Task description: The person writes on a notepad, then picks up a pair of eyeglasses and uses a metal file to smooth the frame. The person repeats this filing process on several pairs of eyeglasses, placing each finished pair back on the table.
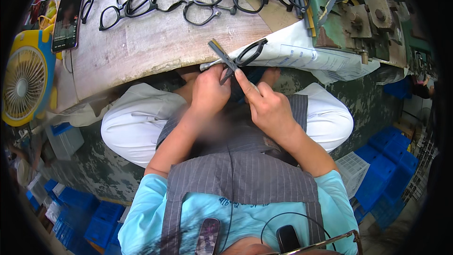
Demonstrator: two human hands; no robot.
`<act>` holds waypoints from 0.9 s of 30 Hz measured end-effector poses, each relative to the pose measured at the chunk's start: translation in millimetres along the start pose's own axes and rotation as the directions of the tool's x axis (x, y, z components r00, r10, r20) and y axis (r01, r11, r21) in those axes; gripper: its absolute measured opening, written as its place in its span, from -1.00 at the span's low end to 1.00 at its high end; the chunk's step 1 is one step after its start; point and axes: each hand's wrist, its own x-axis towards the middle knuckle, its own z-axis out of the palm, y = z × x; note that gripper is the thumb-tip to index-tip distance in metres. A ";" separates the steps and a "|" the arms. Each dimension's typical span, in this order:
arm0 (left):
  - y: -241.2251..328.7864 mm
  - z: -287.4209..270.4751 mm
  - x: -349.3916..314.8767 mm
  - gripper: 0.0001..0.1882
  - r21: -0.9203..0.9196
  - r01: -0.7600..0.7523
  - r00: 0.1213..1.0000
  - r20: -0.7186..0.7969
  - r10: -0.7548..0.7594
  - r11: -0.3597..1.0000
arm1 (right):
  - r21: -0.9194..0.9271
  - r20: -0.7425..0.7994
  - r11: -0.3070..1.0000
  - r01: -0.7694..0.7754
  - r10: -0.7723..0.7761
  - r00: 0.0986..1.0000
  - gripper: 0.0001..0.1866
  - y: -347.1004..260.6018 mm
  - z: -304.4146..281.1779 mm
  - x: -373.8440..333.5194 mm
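My left hand (210, 89) is closed around one side of a black eyeglass frame (260, 45) at the table's front edge. One rim of the frame sticks out to the upper right, while the part inside my left fingers is hidden. A grey flat file (220, 51) lies slantwise across the frame, near its middle. My right hand (271, 108) is closed on the file's near end, with the index finger stretched along it. The file's far end points up and left over the table edge.
Several black eyeglass frames (203, 12) spread across the back of the wooden table (127, 49). A phone (67, 21) and a yellow-blue fan (28, 78) stand at left. White plastic sheeting (295, 49) drapes over the edge beside green metal machinery (335, 28). Blue crates (377, 179) sit low right.
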 end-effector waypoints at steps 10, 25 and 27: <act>-0.1 0.7 -0.4 -0.89 -0.031 -0.028 0.999 -0.023 0.027 0.999 | 0.030 -0.011 0.999 0.028 -0.028 1.000 -0.28 -4.1 -7.8 -3.5; -2.7 3.3 0.9 -0.87 0.001 -0.055 0.998 -0.028 0.055 0.999 | 0.041 -0.025 0.999 -0.009 0.010 1.000 -0.32 9.8 7.0 5.5; -7.3 -0.8 5.5 -0.91 -0.354 0.122 0.987 0.145 -0.075 0.927 | 0.096 -0.018 0.995 0.018 -0.016 1.000 -0.34 11.9 7.0 11.9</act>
